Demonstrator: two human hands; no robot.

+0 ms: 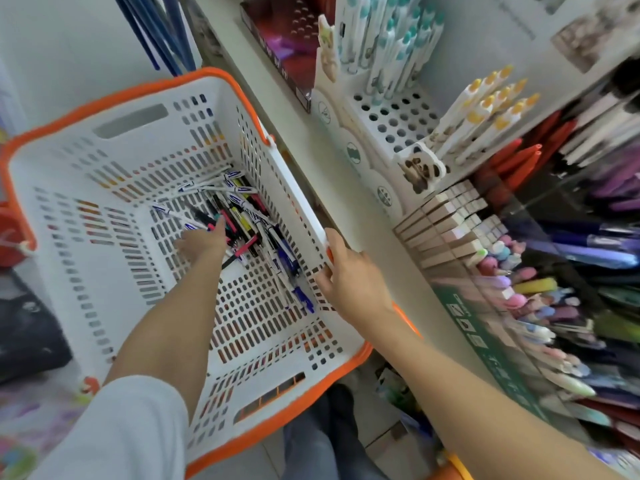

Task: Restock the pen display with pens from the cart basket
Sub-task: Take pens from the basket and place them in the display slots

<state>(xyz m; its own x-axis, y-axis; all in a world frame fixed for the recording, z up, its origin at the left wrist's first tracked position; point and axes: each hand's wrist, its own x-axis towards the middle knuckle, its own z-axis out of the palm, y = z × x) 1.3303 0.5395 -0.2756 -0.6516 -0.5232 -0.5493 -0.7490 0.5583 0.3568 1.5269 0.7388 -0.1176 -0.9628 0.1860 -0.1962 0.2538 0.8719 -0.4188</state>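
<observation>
A white cart basket with an orange rim fills the left and middle of the head view. A loose pile of pens, black, pink, yellow, blue and white, lies on its floor near the right wall. My left hand reaches down into the basket and its fingers touch the pile; whether they hold a pen I cannot tell. My right hand grips the basket's right rim. The pen display, a white holed stand with panda pictures, stands on the shelf to the right, partly filled with white pens.
A beige shelf ledge runs diagonally beside the basket. Right of it are rows of boxed items, pastel pens, red pens and purple and blue ones. A dark red box sits at the top. Blue rods stand behind the basket.
</observation>
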